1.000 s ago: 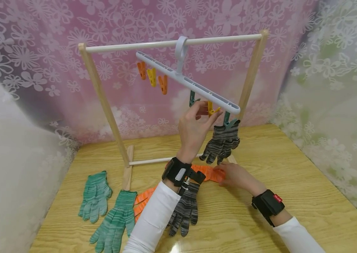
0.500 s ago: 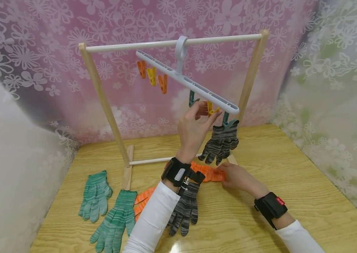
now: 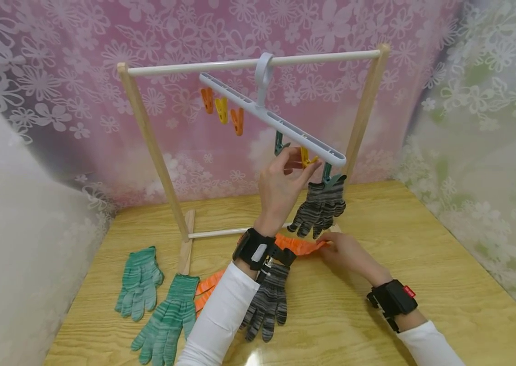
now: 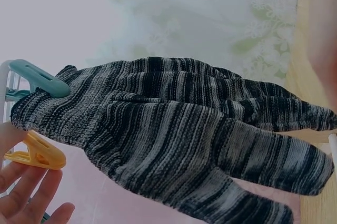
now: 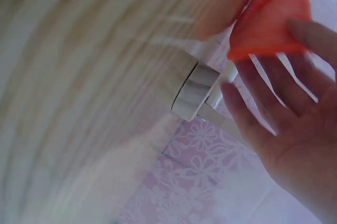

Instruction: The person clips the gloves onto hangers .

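Orange glove [image 3: 300, 246] pinched by right hand [image 3: 350, 255]; left hand [image 3: 279, 189] pinches yellow clip [image 3: 305, 157] beneath hanger [image 3: 280, 123].

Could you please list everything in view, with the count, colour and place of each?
Table: one, wood-toned, under everything
Backdrop: pieces uncertain, flowered pink and pale, behind and at sides
Rack: one, wooden posts with white rods, on table
Hanger: one, pale grey, on top rod
Orange clips: two, orange, hanger's left half
Yellow clips: two, yellow, one on each half
Green clips: two, dark green, right half
Striped gloves: two, black-grey, one clipped at hanger's right end, one on table
Green gloves: two, green, table's left
Orange glove: one or two, orange, partly hidden
Wristbands: two, black, on wrists
Sleeves: two, white, on forearms
Left hand: one, bare, pinching right yellow clip
Right hand: one, bare, holding orange fabric
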Demonstrator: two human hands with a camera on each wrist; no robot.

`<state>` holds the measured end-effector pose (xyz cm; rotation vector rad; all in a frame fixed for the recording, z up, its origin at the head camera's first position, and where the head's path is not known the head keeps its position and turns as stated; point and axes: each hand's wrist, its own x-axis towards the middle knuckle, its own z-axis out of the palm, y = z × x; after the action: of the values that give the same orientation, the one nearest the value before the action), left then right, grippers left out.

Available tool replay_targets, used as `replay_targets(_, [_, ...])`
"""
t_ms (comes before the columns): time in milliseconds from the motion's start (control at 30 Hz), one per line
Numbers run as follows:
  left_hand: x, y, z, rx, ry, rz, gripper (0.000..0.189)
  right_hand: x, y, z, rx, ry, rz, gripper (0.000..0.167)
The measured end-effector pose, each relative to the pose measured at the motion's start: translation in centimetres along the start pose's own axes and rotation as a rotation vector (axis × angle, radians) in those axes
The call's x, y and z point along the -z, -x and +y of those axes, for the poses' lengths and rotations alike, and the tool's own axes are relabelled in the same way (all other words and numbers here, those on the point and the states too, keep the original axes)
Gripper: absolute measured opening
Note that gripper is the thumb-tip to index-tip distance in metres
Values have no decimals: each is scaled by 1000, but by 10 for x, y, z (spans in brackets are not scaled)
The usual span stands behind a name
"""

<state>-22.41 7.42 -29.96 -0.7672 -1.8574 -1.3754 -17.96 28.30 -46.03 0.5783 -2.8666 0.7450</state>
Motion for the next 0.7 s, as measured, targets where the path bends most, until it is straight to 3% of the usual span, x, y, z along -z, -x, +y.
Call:
replay_targets(133, [1, 0, 0, 8, 23, -14, 37, 6, -5, 0, -86, -52, 60, 13])
replay_targets(367, [2, -1, 0, 12, 57, -20, 35, 21, -13, 3, -136, -151, 90, 41])
replay_targets(633, [4, 0, 4, 33, 85, -48, 34, 31, -23, 3, -267, -309, 133, 32])
replay_targets(700, [5, 1, 5, 40, 88, -59, 34, 32, -25, 2, -272, -290, 172, 28])
